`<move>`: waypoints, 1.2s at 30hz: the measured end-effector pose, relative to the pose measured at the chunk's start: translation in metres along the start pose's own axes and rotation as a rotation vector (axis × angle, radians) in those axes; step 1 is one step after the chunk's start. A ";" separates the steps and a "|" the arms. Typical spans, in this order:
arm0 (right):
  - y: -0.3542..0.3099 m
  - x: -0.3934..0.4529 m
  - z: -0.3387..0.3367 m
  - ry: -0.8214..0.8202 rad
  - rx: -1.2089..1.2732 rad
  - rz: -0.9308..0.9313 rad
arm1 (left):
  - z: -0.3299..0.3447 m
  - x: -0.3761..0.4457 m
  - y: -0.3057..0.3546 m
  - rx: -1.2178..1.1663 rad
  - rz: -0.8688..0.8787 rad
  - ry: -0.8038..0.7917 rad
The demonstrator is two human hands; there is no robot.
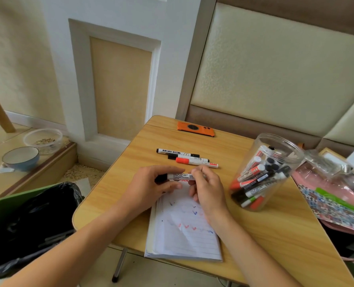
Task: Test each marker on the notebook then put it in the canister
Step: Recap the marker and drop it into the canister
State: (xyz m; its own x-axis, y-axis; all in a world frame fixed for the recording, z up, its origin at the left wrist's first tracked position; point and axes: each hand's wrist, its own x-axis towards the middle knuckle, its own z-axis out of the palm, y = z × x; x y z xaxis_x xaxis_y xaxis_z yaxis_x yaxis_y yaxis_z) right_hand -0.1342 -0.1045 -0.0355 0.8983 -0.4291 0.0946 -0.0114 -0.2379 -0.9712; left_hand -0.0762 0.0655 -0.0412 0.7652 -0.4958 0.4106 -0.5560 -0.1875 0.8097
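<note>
Black-capped and white-barrelled, the marker (177, 176) lies crosswise between the two hands, its long axis running left to right just above the top edge of the notebook (184, 230). The left hand (151, 186) has its grip curled round the black cap end, thumb underneath; the right hand (206, 186) pinches the far end of the barrel with its fingertips. Each hand is thus closed on the same marker, one at each end, which reads as the start of pulling the cap off, though I cannot tell whether the cap has begun to separate.

What the next move turns on is that axis: a pull apart along the barrel, left hand going left, frees the tip. The page with its earlier red and blue ticks sits directly under and toward the person from the marker, so the right hand need only tip the barrel down to write. The canister (267, 172) stands tilted to the right on the worktop (275, 235), its open mouth up and away, already holding many markers; it is nearer the right hand. Three untested markers (187, 158) lie just beyond the hands.
</note>
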 end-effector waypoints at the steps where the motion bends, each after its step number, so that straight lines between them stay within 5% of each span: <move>1: 0.000 0.000 0.001 -0.002 -0.021 -0.006 | 0.000 0.001 -0.002 -0.033 -0.023 0.016; 23: -0.005 0.000 0.002 0.000 -0.049 0.008 | 0.003 0.003 -0.003 -0.072 -0.108 0.022; 36: -0.076 0.011 -0.057 0.364 -0.211 -0.427 | 0.006 -0.010 -0.008 0.547 -0.029 -0.039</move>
State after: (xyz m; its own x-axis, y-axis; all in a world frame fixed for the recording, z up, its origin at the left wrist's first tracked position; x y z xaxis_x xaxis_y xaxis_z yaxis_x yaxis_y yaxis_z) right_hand -0.1491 -0.1410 0.0521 0.6349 -0.5196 0.5717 0.1967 -0.6068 -0.7701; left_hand -0.0815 0.0671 -0.0541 0.7758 -0.5128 0.3676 -0.6306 -0.6098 0.4802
